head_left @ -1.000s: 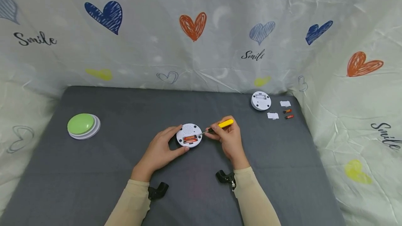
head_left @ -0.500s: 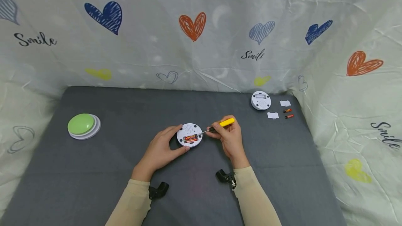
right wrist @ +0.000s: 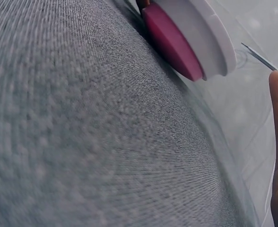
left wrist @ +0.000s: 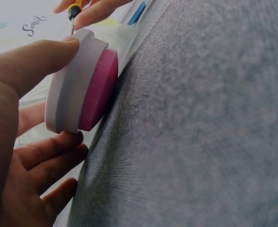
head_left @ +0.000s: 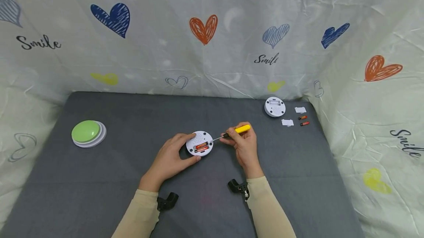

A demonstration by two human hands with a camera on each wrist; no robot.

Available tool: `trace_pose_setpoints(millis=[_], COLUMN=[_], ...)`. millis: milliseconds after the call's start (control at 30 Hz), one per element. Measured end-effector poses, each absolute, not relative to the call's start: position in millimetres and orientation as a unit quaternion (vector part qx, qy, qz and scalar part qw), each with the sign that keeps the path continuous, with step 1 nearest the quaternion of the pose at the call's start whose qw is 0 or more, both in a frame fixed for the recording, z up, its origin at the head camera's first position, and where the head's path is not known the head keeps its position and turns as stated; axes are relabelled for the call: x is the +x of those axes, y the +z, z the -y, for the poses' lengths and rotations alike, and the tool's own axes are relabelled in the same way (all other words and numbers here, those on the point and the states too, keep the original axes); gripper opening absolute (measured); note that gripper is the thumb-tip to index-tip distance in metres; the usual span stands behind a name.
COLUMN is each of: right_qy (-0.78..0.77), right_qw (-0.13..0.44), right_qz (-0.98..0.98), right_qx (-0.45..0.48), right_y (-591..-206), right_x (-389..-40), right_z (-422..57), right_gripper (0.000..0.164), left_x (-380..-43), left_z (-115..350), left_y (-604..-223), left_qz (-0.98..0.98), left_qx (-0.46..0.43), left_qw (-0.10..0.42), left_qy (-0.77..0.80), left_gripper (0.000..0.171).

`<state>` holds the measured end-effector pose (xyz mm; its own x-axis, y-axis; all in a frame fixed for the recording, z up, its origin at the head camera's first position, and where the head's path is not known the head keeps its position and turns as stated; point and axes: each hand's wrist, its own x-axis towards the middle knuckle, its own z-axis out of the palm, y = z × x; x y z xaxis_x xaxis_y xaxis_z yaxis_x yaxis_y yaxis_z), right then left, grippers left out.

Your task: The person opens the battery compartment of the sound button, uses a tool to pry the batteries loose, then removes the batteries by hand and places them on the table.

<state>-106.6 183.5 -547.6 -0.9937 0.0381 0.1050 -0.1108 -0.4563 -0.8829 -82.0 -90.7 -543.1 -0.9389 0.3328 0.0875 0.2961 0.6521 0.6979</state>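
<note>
A round white buzzer button (head_left: 197, 137) lies upside down on the grey cloth, its pink dome (left wrist: 101, 90) underneath. Two orange-and-black batteries (head_left: 201, 147) sit in its uncovered compartment. My left hand (head_left: 170, 157) grips the button's rim from the left, thumb on the near side and fingers on the far side. In my right hand (head_left: 246, 148) is a screwdriver (head_left: 242, 129) with a yellow handle. Its thin shaft (right wrist: 259, 56) points left, the tip close over the button's right edge. A small gap shows between tip and button in the right wrist view.
A second white button (head_left: 275, 107), upside down with a bare battery compartment, stands at the back right. Beside it lie two white covers (head_left: 287, 123) and two loose batteries (head_left: 304, 123). A green-domed button (head_left: 86, 131) sits at the left. A printed curtain (head_left: 149, 46) hangs behind.
The screwdriver has shifted slightly right, its tip moving from near the batteries to the button's right edge. My left hand stays on the button.
</note>
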Motion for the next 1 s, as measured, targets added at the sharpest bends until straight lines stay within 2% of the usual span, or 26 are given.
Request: trace_pose_setpoints(millis=[433,1000], right_qy=[0.852,0.852], right_qw=[0.058,0.036], right_qz=[0.520,0.521], right_qx=[0.032,0.026], right_y=[-544.0,-542.5], right_x=[-106.1,-105.3], right_z=[-186.2,-188.5], right_gripper=[0.018,0.017], left_x=[-80.1,-82.8], left_z=[93.6,94.0], left_y=[-543.3,-546.8], left_qz=[-0.902,-0.890], left_qx=[0.174,0.187], left_qw=[0.014,-0.024], left_qy=[0.394,0.415], left_gripper=[0.077,0.050])
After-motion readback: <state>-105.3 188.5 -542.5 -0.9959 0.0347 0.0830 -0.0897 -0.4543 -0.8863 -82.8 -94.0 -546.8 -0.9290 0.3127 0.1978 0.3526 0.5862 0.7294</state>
